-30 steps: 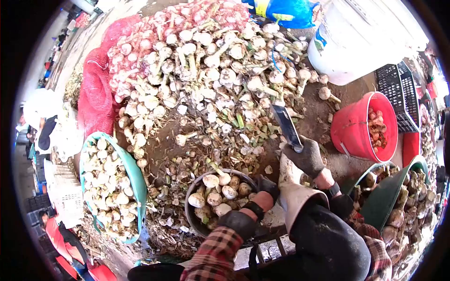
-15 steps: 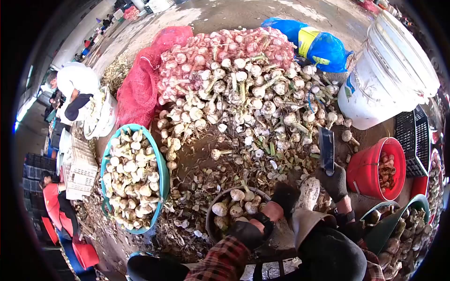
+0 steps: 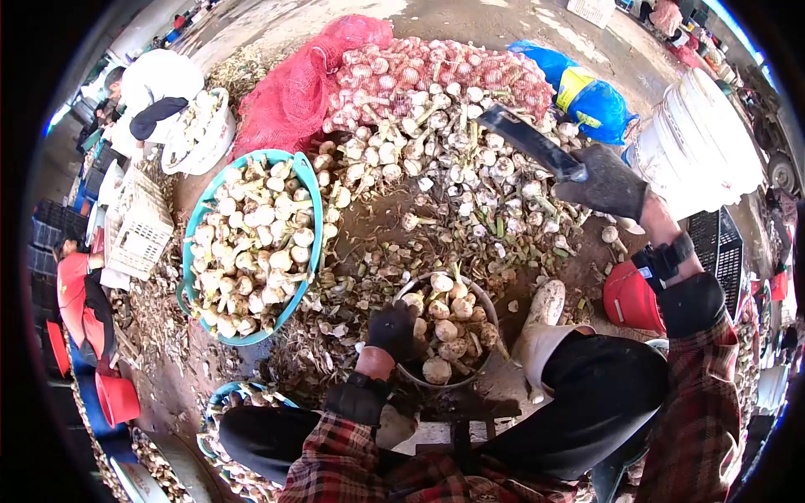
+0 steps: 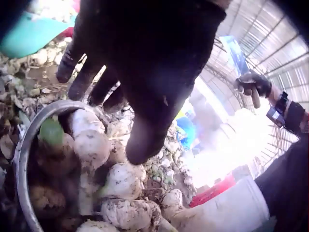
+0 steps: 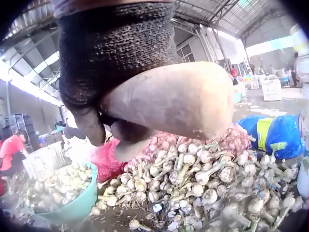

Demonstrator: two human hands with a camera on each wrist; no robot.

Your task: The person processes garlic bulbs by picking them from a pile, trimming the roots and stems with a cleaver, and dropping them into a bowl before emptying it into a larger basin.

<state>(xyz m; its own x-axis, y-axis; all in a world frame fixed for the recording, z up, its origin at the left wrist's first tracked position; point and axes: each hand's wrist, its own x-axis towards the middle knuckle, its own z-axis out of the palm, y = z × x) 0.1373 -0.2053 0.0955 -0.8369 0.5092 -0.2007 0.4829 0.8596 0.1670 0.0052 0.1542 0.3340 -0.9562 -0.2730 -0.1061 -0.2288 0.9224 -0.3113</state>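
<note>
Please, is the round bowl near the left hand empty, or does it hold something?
The bowl is not empty: both the head and left wrist views show several garlic bulbs inside its rim.

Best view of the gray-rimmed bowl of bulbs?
Head: nearly the whole bowl is in frame, the left hand covering only part of its left side. Left wrist looks closer into it, but the picture's lower edge cuts it off. Right wrist doesn't show it.

Plaid sleeves (image 3: 698, 411), dark gloves (image 3: 610, 180), black trousers (image 3: 599, 377)
</note>
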